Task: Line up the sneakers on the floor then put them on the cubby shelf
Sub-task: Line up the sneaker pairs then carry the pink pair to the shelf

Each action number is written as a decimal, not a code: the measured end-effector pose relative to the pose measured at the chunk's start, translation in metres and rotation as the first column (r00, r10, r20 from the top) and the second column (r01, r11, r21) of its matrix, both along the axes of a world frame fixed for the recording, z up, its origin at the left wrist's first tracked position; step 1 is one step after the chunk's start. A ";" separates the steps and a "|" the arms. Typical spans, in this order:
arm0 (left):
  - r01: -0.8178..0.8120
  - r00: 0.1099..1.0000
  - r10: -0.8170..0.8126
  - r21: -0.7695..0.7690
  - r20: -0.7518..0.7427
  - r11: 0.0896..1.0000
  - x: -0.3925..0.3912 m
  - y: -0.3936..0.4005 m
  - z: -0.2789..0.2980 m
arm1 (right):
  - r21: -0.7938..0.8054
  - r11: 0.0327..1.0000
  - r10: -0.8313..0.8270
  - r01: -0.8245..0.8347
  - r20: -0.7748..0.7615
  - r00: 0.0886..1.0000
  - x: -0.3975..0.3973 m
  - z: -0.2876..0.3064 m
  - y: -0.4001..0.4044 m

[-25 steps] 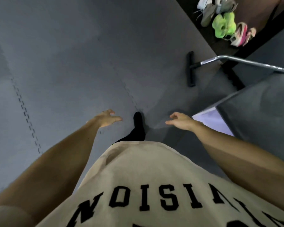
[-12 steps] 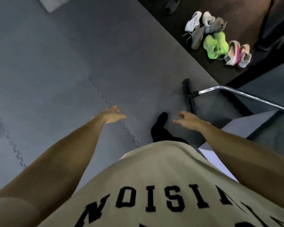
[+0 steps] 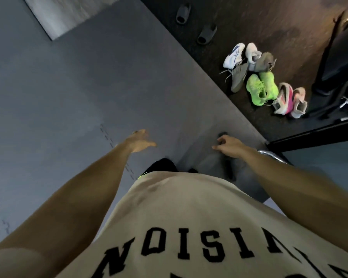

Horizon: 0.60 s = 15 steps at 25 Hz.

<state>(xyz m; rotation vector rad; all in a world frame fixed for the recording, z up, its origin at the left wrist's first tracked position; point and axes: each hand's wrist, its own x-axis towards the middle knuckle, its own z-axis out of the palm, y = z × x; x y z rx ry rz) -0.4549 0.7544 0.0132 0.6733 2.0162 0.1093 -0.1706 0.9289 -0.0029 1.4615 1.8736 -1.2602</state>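
Neon green sneakers (image 3: 262, 88) are sitting in the pile, well ahead of me. I'm holding my left hand (image 3: 139, 141) open and empty, my right hand (image 3: 228, 145) loosely curled, gripping nothing.

Under me it's grey foam matting (image 3: 72, 93), interlocking tiles, the toothed seams showing as dashed lines. Up at the top left a paler grey slab (image 3: 54, 15) lies at an angle across the mat. The matting ends in a straight diagonal edge, and past it the floor turns dark and speckled (image 3: 239, 21), warming to brown on the far right where the light falls. Two dark slides (image 3: 195, 23) sit on that strip, apart from each other. Far right, a black stand (image 3: 329, 63) with splayed legs. Below it a black bar (image 3: 313, 135) runs along the floor, with a chrome tube (image 3: 271, 155) curving close by. Light is dim and cool.
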 end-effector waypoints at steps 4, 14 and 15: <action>0.062 0.998 -0.062 -0.029 0.002 0.998 -0.052 0.080 -0.008 | 0.014 0.999 -0.046 0.046 -0.009 0.999 -0.042 -0.008 0.075; 0.222 0.975 -0.222 -0.007 -0.023 0.975 -0.219 0.306 -0.002 | 0.056 0.962 -0.267 0.267 -0.003 0.964 -0.188 -0.004 0.246; 0.245 0.969 -0.245 -0.006 -0.022 0.969 -0.229 0.329 -0.003 | 0.056 0.962 -0.266 0.266 -0.008 0.964 -0.198 -0.003 0.261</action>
